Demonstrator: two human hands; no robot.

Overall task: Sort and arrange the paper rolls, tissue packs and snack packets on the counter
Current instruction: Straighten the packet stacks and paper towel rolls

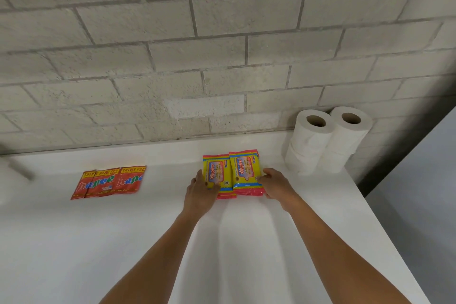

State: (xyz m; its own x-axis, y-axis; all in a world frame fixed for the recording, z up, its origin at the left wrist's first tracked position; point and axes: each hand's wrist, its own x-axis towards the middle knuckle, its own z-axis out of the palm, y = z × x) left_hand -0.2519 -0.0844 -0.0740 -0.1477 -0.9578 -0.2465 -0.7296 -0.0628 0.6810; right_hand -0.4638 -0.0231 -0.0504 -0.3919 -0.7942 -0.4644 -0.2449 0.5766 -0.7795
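1. Yellow plastic wipe packs with pink ends (230, 174), two short stacks side by side at mid-bench, well right of three red foil snack packets (109, 183) and near four white paper rolls (325, 140) stacked in two columns against grey block wall (172, 57).
2. Best squared by pressing inward evenly from both outer edges, keeping stacks flat on white bench (148, 242) so upper packs do not slide.
3. Left hand (201, 191): loosely open, fingers resting on left stack's near corner, not gripping.
4. Right hand (276, 184): partly curled, fingertips touching right stack's outer edge, apparently nudging rather than lifting.
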